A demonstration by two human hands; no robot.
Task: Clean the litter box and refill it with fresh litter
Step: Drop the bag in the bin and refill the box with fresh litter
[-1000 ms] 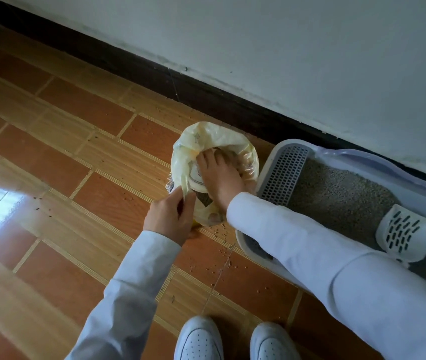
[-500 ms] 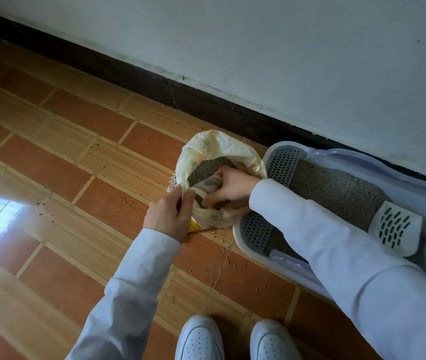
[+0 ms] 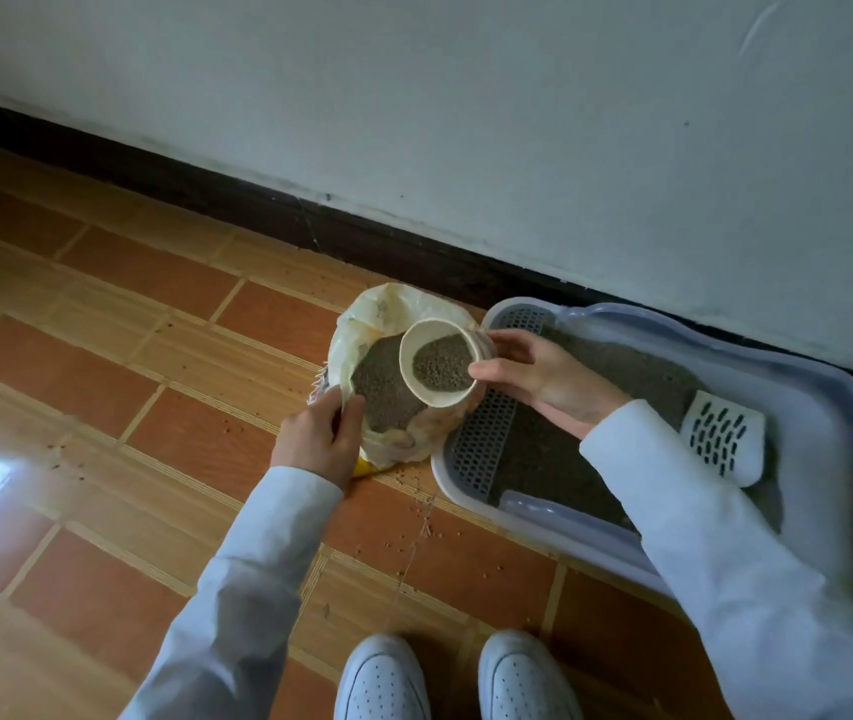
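Observation:
A pale yellow litter bag (image 3: pixel 362 324) stands open on the floor, with grey litter (image 3: pixel 380 389) showing inside. My left hand (image 3: pixel 318 439) pinches the bag's near rim. My right hand (image 3: pixel 533 374) holds a white cup (image 3: pixel 440 363) above the bag's mouth; the cup is tilted toward me and partly filled with grey litter. Just right of the bag sits the white litter box (image 3: pixel 809 402), with a grey grid (image 3: pixel 484 433) at its left end and grey litter across its bed. A white slotted scoop (image 3: pixel 723 439) lies in the box at the right.
Loose litter grains (image 3: pixel 416 517) are scattered on the brown tiled floor in front of the bag and box. A dark skirting board and white wall (image 3: pixel 518 122) run behind them. My two white shoes (image 3: pixel 453 678) stand at the bottom edge.
My right hand, which was reaching down inside the bag, has come up out of it holding the cup with litter in it. My left hand has stayed on the bag's rim.

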